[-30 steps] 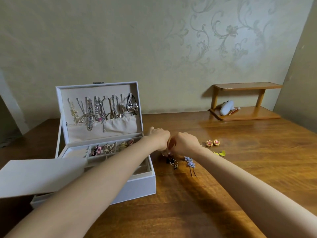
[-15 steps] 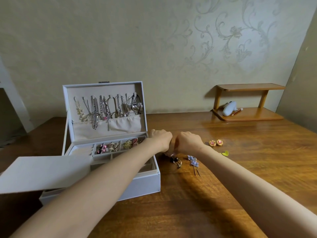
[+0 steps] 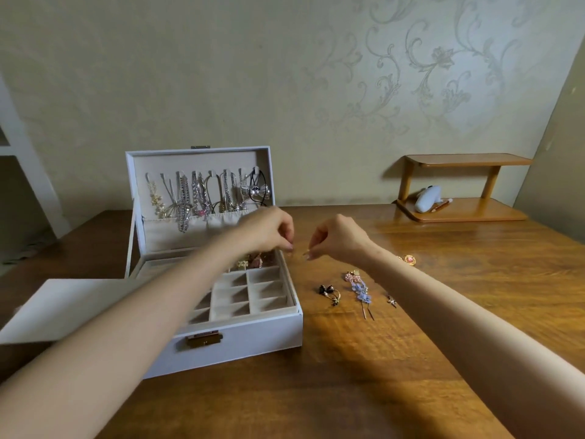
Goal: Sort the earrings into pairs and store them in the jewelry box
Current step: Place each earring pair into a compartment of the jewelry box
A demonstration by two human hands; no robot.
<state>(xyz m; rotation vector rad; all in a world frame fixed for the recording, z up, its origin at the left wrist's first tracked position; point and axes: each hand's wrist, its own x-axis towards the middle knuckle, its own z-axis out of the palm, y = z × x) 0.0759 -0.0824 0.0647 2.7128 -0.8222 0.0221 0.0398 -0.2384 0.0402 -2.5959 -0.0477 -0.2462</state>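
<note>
The white jewelry box (image 3: 253, 337) stands open on the left of the wooden table, necklaces hanging in its lid (image 3: 202, 198). A few earrings (image 3: 253, 261) lie in its far compartments; the near ones hold nothing. My left hand (image 3: 269, 231) hovers over the box's right rear corner, fingertips pinching a tiny gold piece, too small to identify. A little to the right, my right hand (image 3: 340, 237) pinches another tiny piece. On the table lie black-and-gold hoop earrings (image 3: 329, 293), pink earrings (image 3: 352, 275), purple flower dangles (image 3: 362, 294), a small drop earring (image 3: 391, 301) and red-gold studs (image 3: 409, 259).
A flat white tray (image 3: 53, 308) lies left of the box, under my left forearm. A small wooden shelf (image 3: 462, 213) at the back right holds a white object (image 3: 427, 198) and a pen. The wall runs close behind the table.
My hands were pressed together low over the table; now they are raised and parted, the left one shifted toward the box. More loose earrings show where they were.
</note>
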